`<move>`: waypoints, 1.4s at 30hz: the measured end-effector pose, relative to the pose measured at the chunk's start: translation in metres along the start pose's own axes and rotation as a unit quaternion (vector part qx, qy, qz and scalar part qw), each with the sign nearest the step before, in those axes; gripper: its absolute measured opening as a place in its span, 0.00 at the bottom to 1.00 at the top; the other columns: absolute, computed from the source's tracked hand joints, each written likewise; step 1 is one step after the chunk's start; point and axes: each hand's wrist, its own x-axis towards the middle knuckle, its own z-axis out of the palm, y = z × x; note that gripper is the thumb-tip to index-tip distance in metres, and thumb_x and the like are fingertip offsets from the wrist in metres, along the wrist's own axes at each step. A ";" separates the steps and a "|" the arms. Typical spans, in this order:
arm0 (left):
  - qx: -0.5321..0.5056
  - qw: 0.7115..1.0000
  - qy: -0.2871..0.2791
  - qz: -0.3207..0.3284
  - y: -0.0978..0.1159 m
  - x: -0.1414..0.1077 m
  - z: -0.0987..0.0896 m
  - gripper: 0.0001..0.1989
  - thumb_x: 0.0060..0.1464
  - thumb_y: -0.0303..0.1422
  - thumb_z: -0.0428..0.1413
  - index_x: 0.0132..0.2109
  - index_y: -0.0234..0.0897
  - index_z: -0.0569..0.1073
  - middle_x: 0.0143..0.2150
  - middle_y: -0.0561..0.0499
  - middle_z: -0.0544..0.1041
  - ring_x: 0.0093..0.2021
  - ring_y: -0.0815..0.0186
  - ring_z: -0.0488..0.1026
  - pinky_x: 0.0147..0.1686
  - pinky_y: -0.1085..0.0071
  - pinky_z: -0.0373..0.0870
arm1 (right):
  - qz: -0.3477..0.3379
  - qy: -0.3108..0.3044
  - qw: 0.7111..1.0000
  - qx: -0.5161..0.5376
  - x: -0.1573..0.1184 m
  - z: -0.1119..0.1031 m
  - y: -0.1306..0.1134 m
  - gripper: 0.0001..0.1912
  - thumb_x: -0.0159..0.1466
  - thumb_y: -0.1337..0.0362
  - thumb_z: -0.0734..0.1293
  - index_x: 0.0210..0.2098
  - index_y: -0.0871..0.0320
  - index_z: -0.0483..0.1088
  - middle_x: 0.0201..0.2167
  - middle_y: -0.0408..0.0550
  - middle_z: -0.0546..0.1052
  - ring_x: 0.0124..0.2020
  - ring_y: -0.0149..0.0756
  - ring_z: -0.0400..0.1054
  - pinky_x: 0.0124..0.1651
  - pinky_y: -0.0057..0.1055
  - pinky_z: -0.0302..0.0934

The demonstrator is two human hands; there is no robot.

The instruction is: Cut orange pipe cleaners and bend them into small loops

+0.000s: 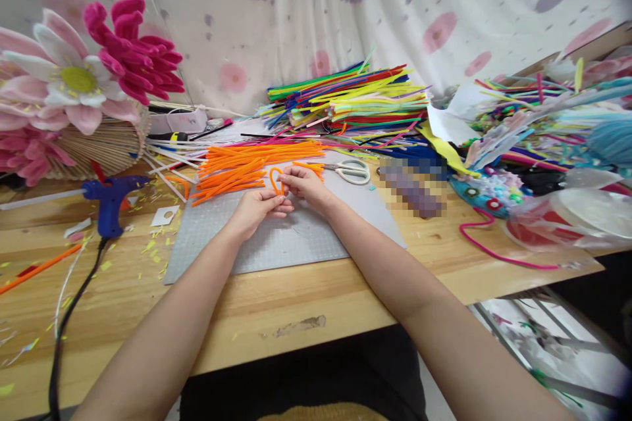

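Note:
Between my two hands is an orange pipe cleaner (pixel 273 174), bent into a narrow loop that stands up above the mat. My left hand (pixel 265 204) pinches its lower end with thumb and fingers. On the other side, my right hand (pixel 302 184) is closed on the loop's right edge. Both hands hover over a grey cutting mat (pixel 286 243). Just behind them lies a pile of straight orange pipe cleaners (pixel 232 171). Scissors with pale handles (pixel 353 171) rest right of my right hand, their blades pointing left.
A blue glue gun (pixel 111 204) with a black cord stands at left, below large fuzzy flowers (pixel 79 79). Bundles of coloured pipe cleaners (pixel 355 102) are heaped at the back. A plastic-wrapped roll (pixel 567 217) and a pink pipe cleaner (pixel 494 253) lie at right.

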 end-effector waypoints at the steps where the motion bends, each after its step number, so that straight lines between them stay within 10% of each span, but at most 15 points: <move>1: -0.009 1.000 -0.011 -0.010 0.001 0.000 -0.001 0.03 0.47 0.25 0.58 0.32 0.28 0.75 0.28 0.47 0.77 0.27 0.69 0.75 0.27 0.77 0.73 | 0.008 0.001 1.000 0.019 0.000 -0.002 -0.001 0.13 0.50 0.56 0.69 0.26 0.59 0.66 0.17 0.35 0.63 0.15 0.20 0.49 0.18 0.21 0.40; 10: -0.159 0.978 -0.073 -0.112 0.014 -0.008 0.002 0.11 0.54 0.19 0.47 0.34 0.28 0.74 0.21 0.51 0.74 0.19 0.77 0.71 0.19 0.86 0.69 | 0.063 -0.090 0.976 0.188 -0.002 -0.006 -0.007 0.12 0.58 0.58 0.64 0.36 0.60 0.72 0.31 0.45 0.72 0.29 0.26 0.63 0.28 0.21 0.57; 42: -0.012 0.996 -0.078 -0.050 -0.001 0.002 0.009 0.06 0.47 0.28 0.58 0.34 0.30 0.75 0.32 0.46 0.77 0.30 0.70 0.75 0.29 0.78 0.71 | 0.032 0.090 0.984 0.153 0.003 0.006 -0.013 0.06 0.42 0.67 0.67 0.18 0.61 0.64 0.17 0.38 0.66 0.18 0.21 0.51 0.21 0.22 0.43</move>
